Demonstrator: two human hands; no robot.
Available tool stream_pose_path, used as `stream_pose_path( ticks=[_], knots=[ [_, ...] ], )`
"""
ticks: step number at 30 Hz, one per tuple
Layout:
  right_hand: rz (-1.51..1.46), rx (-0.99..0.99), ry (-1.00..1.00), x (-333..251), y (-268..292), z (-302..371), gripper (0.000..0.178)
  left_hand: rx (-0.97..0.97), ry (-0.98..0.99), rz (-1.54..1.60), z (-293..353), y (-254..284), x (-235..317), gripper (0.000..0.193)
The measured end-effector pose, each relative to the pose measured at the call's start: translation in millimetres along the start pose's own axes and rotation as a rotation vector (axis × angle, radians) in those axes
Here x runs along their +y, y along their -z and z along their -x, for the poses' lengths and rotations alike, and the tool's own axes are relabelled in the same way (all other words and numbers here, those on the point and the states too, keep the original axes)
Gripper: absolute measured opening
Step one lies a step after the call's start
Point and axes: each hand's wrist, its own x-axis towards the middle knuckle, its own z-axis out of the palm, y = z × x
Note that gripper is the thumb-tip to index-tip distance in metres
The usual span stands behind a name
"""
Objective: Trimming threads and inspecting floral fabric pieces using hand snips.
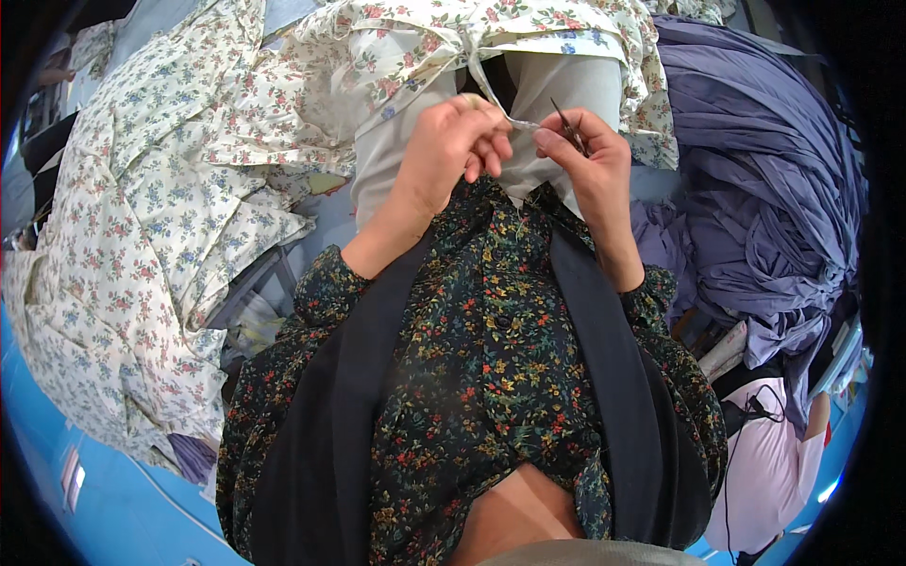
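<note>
My left hand (461, 141) is curled closed over my lap, its fingertips at a thin white fabric strip (491, 91). The strip runs down from a gathered spot in the white floral cloth (415, 52) and crosses toward my right hand (593, 156). That hand is closed too, with small dark thread snips (569, 127) held in it, their point directed up and away from me. Right thumb and forefinger meet at the strip's near end. Part of the snips is hidden by the fingers, and the left thumb's grip is hard to see.
More white floral cloth (142, 236) is heaped along my left side and hangs toward the blue floor (104, 481). A large pile of purple-grey fabric (755, 160) lies at right. Behind it, a person in pink clothing (769, 462) and a black cable (731, 472) appear at lower right.
</note>
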Motion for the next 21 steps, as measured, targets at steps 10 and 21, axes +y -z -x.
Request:
stream_pose_path(
  ticks=[10,21],
  knots=[
    [0.532,0.091,0.482,-5.1,-4.2,2.9,0.016,0.060,-0.086,-0.161,-2.1,-11.4,-11.4,0.023],
    [-0.462,-0.133,-0.142,-5.1,7.4,-9.0,0.012,-0.041,0.001,-0.081,0.7,-10.0,-10.4,0.017]
  ],
)
